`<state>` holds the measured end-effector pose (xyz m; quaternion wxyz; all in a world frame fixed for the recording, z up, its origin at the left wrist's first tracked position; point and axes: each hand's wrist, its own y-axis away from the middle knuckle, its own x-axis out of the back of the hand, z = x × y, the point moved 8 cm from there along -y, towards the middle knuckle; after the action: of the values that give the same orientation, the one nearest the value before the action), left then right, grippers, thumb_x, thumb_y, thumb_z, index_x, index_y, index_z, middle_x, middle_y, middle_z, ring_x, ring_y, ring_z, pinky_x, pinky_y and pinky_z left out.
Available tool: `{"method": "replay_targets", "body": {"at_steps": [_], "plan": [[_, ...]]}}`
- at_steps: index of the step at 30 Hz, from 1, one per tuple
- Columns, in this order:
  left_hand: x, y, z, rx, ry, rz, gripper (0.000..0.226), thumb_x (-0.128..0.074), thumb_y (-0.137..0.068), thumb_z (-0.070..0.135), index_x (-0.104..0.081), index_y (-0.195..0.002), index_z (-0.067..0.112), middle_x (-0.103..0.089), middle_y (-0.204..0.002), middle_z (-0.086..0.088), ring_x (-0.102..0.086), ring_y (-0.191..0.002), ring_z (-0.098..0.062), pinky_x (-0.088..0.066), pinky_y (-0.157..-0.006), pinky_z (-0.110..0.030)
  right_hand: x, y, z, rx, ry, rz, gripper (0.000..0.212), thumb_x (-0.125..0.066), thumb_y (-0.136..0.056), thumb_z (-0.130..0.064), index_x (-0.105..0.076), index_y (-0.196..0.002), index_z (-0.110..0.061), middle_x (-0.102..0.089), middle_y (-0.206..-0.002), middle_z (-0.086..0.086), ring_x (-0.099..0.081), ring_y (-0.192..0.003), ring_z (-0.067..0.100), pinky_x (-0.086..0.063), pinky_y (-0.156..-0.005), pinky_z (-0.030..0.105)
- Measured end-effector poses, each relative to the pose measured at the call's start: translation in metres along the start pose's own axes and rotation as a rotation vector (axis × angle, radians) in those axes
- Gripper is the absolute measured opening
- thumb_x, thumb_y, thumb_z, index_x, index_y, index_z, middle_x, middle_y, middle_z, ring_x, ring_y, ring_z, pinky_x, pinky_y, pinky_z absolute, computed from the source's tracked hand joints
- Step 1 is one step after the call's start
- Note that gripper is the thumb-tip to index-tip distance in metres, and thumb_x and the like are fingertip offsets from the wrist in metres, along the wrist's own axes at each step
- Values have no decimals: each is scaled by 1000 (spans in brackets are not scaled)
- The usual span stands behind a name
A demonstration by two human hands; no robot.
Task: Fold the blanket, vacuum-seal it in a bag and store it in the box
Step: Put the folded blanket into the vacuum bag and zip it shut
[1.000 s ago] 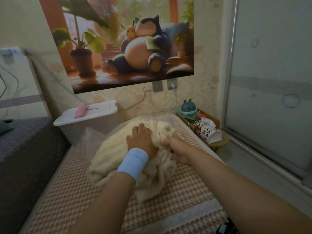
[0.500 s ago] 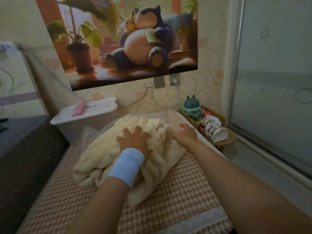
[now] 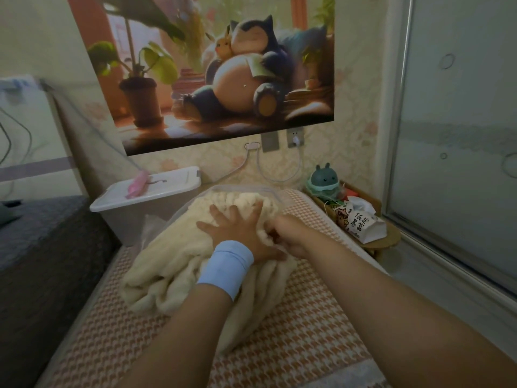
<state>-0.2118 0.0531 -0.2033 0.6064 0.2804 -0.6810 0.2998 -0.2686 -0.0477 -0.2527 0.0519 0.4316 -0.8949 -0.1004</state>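
Observation:
A cream fluffy blanket (image 3: pixel 173 264) lies bunched on the patterned bed cover, its far end inside a clear plastic bag (image 3: pixel 246 189). My left hand (image 3: pixel 235 231), with a light blue wristband, presses flat on top of the blanket with fingers spread. My right hand (image 3: pixel 288 233) grips the blanket's right side, fingers curled into the fabric next to the left hand. A white-lidded translucent storage box (image 3: pixel 156 191) stands behind the blanket at the left, its lid on.
A pink object (image 3: pixel 137 184) lies on the box lid. A small wooden side table (image 3: pixel 372 236) at the right holds a tissue pack (image 3: pixel 361 222) and a green toy (image 3: pixel 321 180). A dark sofa edge (image 3: pixel 42 247) lies to the left, a glass door (image 3: pixel 458 135) to the right.
My left hand has spread its fingers and moved forward on the blanket. My right hand pulled back from the blanket's far right edge and now grips the fabric beside the left hand.

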Motion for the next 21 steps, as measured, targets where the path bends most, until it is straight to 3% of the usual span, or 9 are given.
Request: {"method": "replay_targets", "body": {"at_steps": [2,4,8,11,13,14,17,19,21], "plan": [[-2,-6,-5,37,-39,-2,123,-50,-46,95,22,-138,58,16,-160,-4,15,-139,-52,0,-96,-80,-16,13,-7,29,68,-84,13,-46,-81,1,-56,-80,-7,-43,-61,8,-40,-51,19,-34,-48,26],[-8,-9,-9,39,-106,-3,105,-52,-63,85,14,-140,59,17,-159,-3,13,-139,-53,-4,-98,-79,-27,23,-8,58,199,-126,16,-46,-77,5,-55,-77,-9,-42,-61,6,-41,-56,20,-35,-55,29],[-18,-12,-17,38,-83,48,52,-37,-90,55,-21,-140,57,7,-161,2,9,-141,-50,-4,-100,-75,-37,8,-2,-7,198,-200,27,-47,-87,1,-68,-105,-1,-68,-95,15,-66,-93,26,-54,-72,34],[-19,-15,-22,50,-70,65,44,-32,-94,51,-28,-137,55,2,-161,2,7,-141,-48,-5,-102,-74,-14,-17,-20,105,404,141,20,-54,-90,-12,-71,-98,-6,-72,-98,13,-69,-90,29,-58,-78,39],[-22,-18,-30,32,-64,59,44,-34,-94,49,-28,-137,57,1,-160,2,5,-142,-46,-8,-104,-72,11,-17,-40,306,566,476,11,-57,-86,-25,-61,-93,-18,-64,-95,2,-61,-84,24,-48,-67,34],[-21,-18,-35,29,-49,63,45,-37,-93,49,-28,-137,58,0,-160,2,4,-142,-45,-9,-105,-71,20,-18,-43,358,619,559,20,-61,-84,-32,-56,-100,-21,-57,-101,-2,-57,-87,22,-44,-67,32],[-18,-21,-54,41,-13,114,47,-45,-89,52,-32,-134,60,-9,-158,3,-3,-142,-41,-15,-107,-66,34,-41,-33,322,752,622,60,-69,-83,-48,-44,-133,-26,-42,-130,6,-55,-108,29,-46,-78,38],[-17,-21,-61,32,-15,165,45,-45,-88,52,-37,-131,60,-15,-155,5,-8,-141,-39,-19,-107,-63,32,-56,-31,345,809,616,53,-64,-90,-44,-47,-137,-26,-45,-136,7,-56,-113,30,-47,-82,39],[-15,-19,-64,17,-1,214,40,-46,-89,50,-42,-128,59,-21,-153,5,-14,-139,-36,-22,-107,-61,26,-64,-33,438,841,581,31,-60,-94,-32,-60,-125,-23,-59,-124,4,-60,-107,26,-46,-77,34]]}}
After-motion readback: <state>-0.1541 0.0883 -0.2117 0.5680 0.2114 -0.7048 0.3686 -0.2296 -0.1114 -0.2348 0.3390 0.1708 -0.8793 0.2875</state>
